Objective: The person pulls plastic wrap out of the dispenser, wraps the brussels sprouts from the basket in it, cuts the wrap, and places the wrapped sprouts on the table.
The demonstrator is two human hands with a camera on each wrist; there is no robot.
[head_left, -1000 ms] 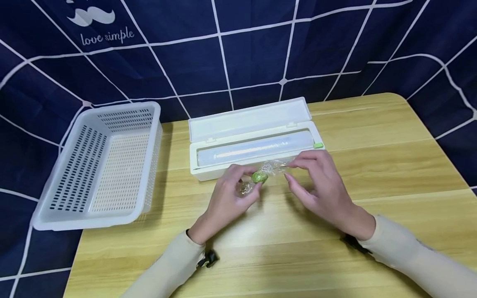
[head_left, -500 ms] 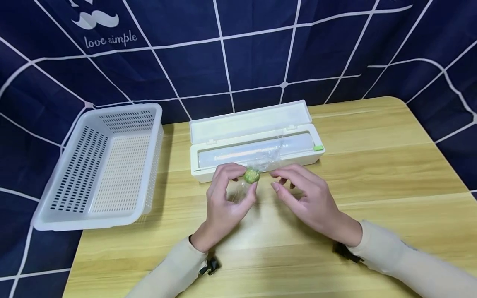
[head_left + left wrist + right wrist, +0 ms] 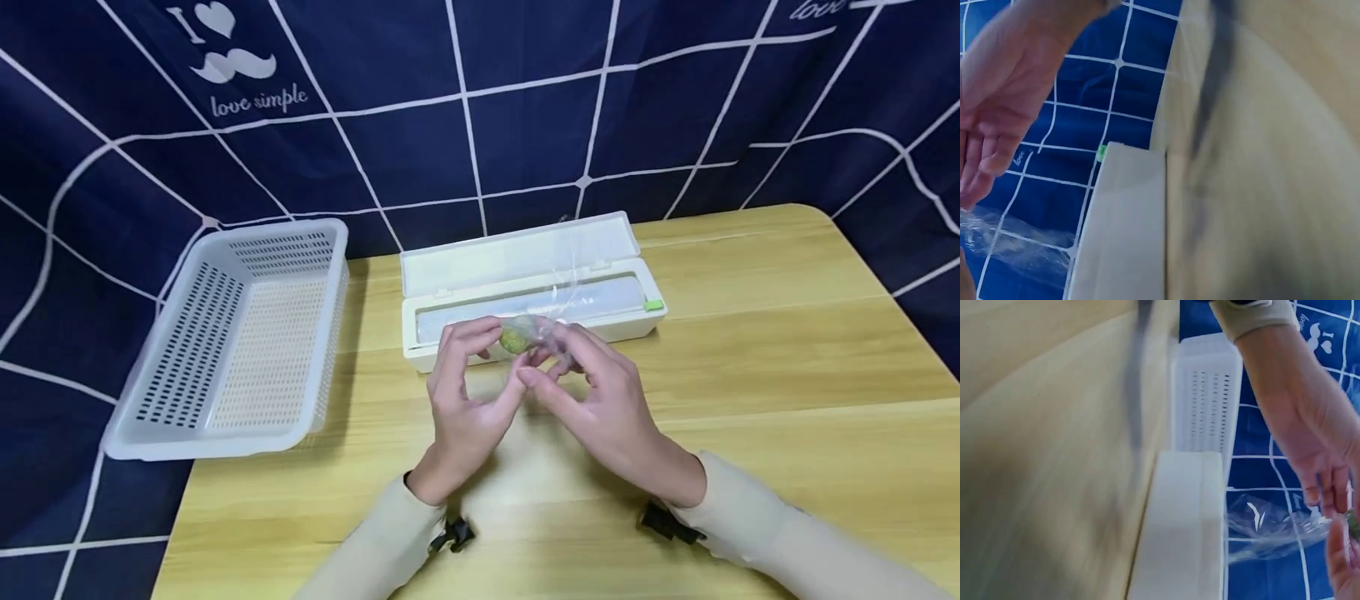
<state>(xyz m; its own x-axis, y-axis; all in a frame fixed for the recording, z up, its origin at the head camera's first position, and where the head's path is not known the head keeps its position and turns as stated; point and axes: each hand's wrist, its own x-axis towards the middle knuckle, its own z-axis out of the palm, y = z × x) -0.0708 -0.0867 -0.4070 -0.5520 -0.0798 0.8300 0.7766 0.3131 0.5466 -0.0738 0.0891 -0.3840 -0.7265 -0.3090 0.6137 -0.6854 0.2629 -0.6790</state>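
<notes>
My left hand (image 3: 468, 400) holds a small round green item (image 3: 514, 338) between its fingertips and thumb; clear cling film (image 3: 553, 327) is wrapped about it and partly covers its mottled surface. Close against it, my right hand (image 3: 603, 400) has thumb and fingers curled at the gathered film, its thumb tip almost meeting the left thumb. A loose end of film trails out in the left wrist view (image 3: 1022, 244) and in the right wrist view (image 3: 1272, 528). Just behind the hands stands a white cling film box (image 3: 420, 358), lid up, with the film roll (image 3: 600, 297) inside.
To the left, a white perforated plastic basket (image 3: 318, 400) sits on the wooden table (image 3: 780, 333). A green slider (image 3: 654, 305) marks the box's right end. Behind the table hangs a dark blue curtain (image 3: 532, 142) with white lines.
My right hand has moved left until its fingers meet the left hand at the green item. Film now covers more of that item, and the head view has shifted slightly.
</notes>
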